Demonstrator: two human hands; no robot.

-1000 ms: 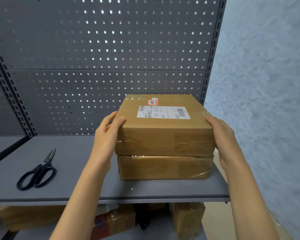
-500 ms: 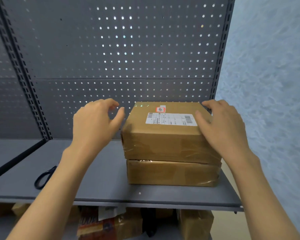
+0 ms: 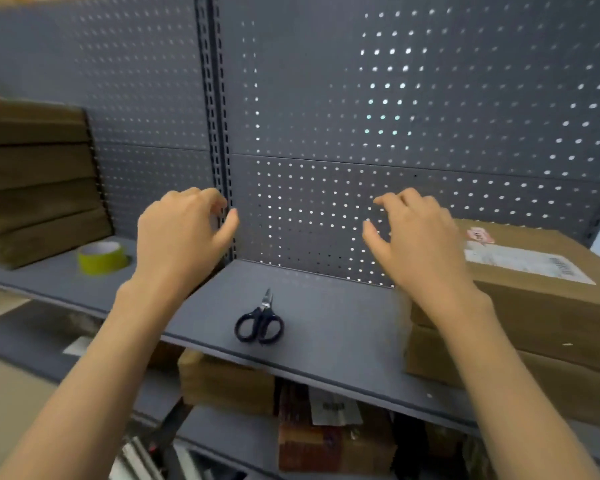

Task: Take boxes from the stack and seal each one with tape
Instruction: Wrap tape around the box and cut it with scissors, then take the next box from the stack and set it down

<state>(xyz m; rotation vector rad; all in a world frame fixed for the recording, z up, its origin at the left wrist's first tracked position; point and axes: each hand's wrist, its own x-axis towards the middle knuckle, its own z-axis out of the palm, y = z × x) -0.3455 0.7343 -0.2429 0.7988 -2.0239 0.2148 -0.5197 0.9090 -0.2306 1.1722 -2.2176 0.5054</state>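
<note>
Hands hovered above the grey shelf, both empty, fingers loosely bent and holding nothing; the left hand hung in front of the upright post of the pegboard back panel, and the right hand hung just beside the left edge of the top sealed box, apart from it as far as the blurred view allowed one to judge; that box, with a white shipping label and a small red sticker on its lid, lay on a second box at the right end of the shelf. Between the two forearms, black-handled scissors lay flat on the shelf, blades closed and pointing toward the panel; further left, a roll of yellow-green tape stood on the neighbouring shelf section, near a stack of flat brown boxes at the far left; below the shelf, more cardboard boxes sat on a lower level.
</note>
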